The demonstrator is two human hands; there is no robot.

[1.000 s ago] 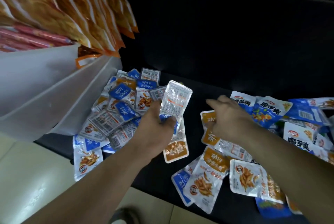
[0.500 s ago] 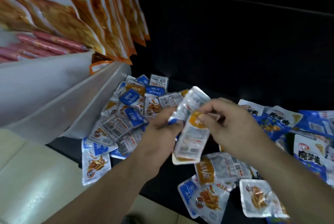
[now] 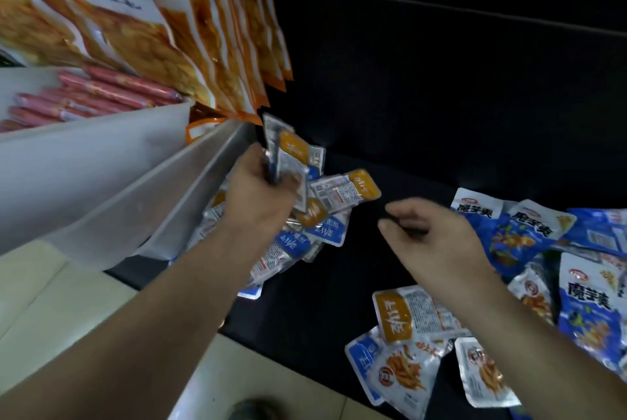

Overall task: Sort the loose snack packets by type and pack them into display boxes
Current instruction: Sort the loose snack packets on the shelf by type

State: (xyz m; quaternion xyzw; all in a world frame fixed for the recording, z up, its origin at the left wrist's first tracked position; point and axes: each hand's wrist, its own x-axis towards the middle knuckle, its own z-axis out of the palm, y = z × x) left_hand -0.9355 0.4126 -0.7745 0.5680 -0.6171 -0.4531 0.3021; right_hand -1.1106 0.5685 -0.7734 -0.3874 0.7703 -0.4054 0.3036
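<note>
On a dark counter (image 3: pixel 322 301), loose packets (image 3: pixel 407 314) are strewn. A stack (image 3: pixel 288 155) is gripped upright in the left hand (image 3: pixel 258 192) above a pile (image 3: pixel 305 240). The right hand (image 3: pixel 437 240) is loosely curled and holds nothing. Gathering by type is judged under way, and a matching packet must be pinched next.

Bare forearms (image 3: pixel 163 301) meet left hand (image 3: pixel 261 195) and right hand (image 3: pixel 437 243).

Over on the right, a blue snack packet (image 3: pixel 475 214) reads 魔芋爽 in bold dark characters. The same 魔芋爽 shows on the neighbouring blue packet (image 3: pixel 534 228), and again on the third blue packet (image 3: pixel 588 296) nearer the edge. Each carries a red oval logo, too small to read. The orange-tabbed packet (image 3: pixel 402 316) on the counter (image 3: pixel 322 284) shows large white characters, upside down, not legible. The left hand (image 3: pixel 258 192) grips the held packets (image 3: pixel 288 155), whose print is blurred.
</note>
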